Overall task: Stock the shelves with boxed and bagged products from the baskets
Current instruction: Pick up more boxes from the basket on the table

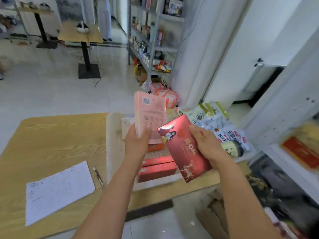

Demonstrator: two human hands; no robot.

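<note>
Held by one end only, either carton could slip. The left hand [136,142] grips a pink box [151,116] upright, and the right hand [205,142] grips a tilted red box [184,152] that might clip it. Both hang over the basket [114,152], which holds more red boxes [157,171]. Bagged goods [224,131] heap beside it, possibly in a second basket.

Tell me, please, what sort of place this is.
Likely a small shop or stockroom: metal shelving packed with goods, a heap of bagged products, boxed products stacked in a basket on the table.
</note>
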